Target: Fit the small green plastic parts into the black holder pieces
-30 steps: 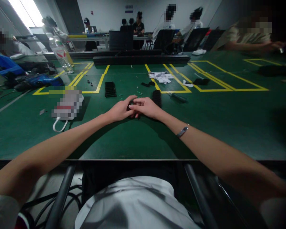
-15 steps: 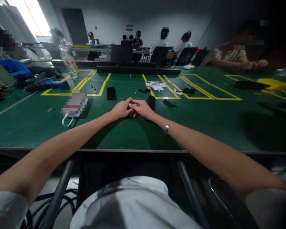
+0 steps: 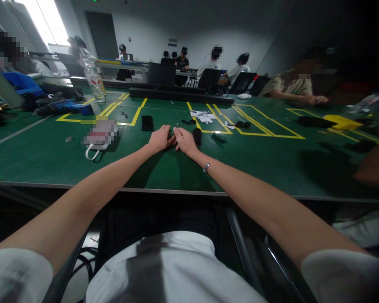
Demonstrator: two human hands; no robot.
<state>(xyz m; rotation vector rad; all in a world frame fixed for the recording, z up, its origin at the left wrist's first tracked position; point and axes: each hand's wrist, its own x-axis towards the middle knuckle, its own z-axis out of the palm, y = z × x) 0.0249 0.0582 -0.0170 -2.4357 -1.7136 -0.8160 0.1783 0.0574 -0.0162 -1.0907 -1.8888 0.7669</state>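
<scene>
My left hand (image 3: 161, 138) and my right hand (image 3: 185, 141) are close together over the green table (image 3: 164, 172), with fingers bent toward each other. Whatever lies between them is too small and dark to name. Just behind my left hand is a black slotted tray (image 3: 147, 123). A black block (image 3: 197, 136) stands beside my right hand, partly behind it. White paper scraps (image 3: 204, 117) and a dark green tool (image 3: 219, 137) lie to the right of the hands.
A white pouch with a strap (image 3: 101, 134), a clear bottle (image 3: 96, 84), a blue drill (image 3: 66, 107) and a blue bin (image 3: 23, 84) are at the left. A yellow piece (image 3: 342, 122) lies right. Another person's arm (image 3: 375, 168) reaches in at the right edge; others sit behind.
My hands have come slightly apart at the fingertips. The view has shifted a little. Another person's arm has appeared at the right edge.
</scene>
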